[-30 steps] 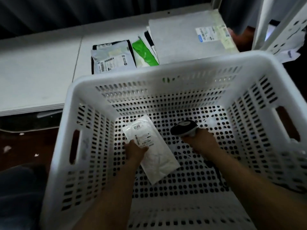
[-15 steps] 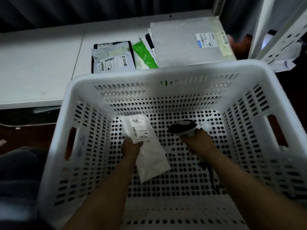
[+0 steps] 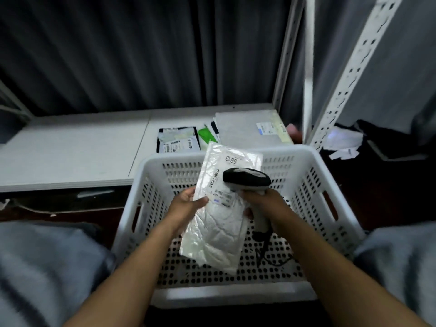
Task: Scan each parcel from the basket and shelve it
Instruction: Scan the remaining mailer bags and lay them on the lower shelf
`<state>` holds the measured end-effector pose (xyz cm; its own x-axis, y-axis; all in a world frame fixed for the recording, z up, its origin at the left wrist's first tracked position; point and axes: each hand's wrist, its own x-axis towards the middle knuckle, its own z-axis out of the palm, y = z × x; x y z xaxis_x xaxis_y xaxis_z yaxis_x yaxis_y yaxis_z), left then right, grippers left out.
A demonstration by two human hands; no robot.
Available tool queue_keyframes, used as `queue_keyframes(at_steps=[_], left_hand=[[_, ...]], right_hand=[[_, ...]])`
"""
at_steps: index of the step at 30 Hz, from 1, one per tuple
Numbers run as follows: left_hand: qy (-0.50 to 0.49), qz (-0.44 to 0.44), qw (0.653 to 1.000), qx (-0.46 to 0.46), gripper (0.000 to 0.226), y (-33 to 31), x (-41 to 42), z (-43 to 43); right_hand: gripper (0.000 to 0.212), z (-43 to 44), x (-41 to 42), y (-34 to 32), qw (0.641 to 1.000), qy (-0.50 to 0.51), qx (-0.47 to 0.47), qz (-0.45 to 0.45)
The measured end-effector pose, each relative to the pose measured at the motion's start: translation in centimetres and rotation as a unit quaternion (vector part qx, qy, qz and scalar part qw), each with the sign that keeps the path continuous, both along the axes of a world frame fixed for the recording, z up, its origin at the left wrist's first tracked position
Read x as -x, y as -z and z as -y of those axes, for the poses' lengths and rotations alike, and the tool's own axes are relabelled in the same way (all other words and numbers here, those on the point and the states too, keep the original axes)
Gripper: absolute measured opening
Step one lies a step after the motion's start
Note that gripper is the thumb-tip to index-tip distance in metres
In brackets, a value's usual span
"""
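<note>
Dark curtain (image 3: 118, 55), white shelf (image 3: 70, 149), perforated uprights (image 3: 354, 67)

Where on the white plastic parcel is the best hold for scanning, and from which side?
Its left long edge, beside the label, coming from the left as the left hand does: the white parcel is flat and soft, label facing up, and the scanner in the right hand needs the right side.

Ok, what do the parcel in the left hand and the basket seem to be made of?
The parcel looks like thin, glossy, translucent plastic film: it crinkles and catches light, with a paper-like printed label. The basket looks like rigid moulded white plastic, matte to slightly satin: uniform walls with regular slots and cut-out handles.
</note>
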<state>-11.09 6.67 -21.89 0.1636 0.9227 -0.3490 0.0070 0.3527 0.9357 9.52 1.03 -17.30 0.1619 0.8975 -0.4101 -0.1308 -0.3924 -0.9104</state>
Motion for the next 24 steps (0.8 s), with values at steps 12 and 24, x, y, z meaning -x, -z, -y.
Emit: queue_keyframes(at_steps=[12, 24], left_hand=[[0.125, -0.296, 0.938, -0.128, 0.014, -6.1, 3.9, 2.3], [0.130, -0.471, 0.849, -0.204, 0.004, -7.0, 8.9, 0.1]], right_hand=[[0.018, 2.9, -0.5, -2.3, 0.987, 0.145, -0.063, -0.036], [0.015, 2.3, -2.1, -2.0, 0.975, 0.042, -0.048, 0.212]])
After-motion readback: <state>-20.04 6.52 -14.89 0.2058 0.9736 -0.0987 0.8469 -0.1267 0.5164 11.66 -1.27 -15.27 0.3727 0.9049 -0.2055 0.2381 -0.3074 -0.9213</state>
